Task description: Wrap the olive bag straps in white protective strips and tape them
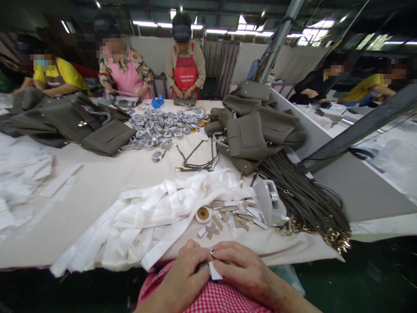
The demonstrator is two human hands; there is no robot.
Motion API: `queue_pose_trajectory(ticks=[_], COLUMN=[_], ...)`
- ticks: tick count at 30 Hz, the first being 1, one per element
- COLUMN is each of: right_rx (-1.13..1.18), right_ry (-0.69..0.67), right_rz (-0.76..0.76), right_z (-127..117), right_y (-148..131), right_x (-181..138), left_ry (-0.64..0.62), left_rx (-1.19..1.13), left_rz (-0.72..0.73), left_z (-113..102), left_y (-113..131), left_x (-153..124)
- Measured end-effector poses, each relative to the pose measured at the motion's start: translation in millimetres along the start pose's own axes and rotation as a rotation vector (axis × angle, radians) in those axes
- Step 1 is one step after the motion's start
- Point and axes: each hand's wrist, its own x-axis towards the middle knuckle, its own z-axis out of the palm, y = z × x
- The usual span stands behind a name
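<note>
At the table's near edge, above a checked pink apron (215, 300), my left hand (189, 269) and my right hand (241, 269) meet with fingers closed. Between them is a small white strip (215, 271), with a bit of dark material beside it mostly covered by the fingers. A small shiny metal piece (211, 251) shows at the right fingertips. Just beyond my hands lie short brown and white strips (239, 217) in a loose heap, next to a small round tub (203, 214) with brown contents. Long white strips (150, 213) are piled to the left.
Dark olive bags (247, 134) are heaped at the right, more bags (71, 121) at the left. Straps with gold clasps (302, 195) hang towards the right edge. Wrapped grey coils (163, 124) and a tape dispenser (269, 202) lie on the table (97, 174). Several people work beyond.
</note>
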Motion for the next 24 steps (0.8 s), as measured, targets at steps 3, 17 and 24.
queue_pose_trajectory(ticks=[3,17,24], right_rx=[-0.04,-0.02,-0.171], right_ry=[0.116,0.121,0.152], right_rz=[0.028,0.067,0.171], right_z=[5,-6,-25], right_y=[-6,-10,6], right_x=[-6,-4,-50], left_ry=[-0.008,-0.058,0.067], left_rx=[0.038,0.165,0.532], left_rz=[0.088,0.282,0.437], left_z=[1,0,-5], left_y=[6,8,-2], left_x=[-5,-5,6])
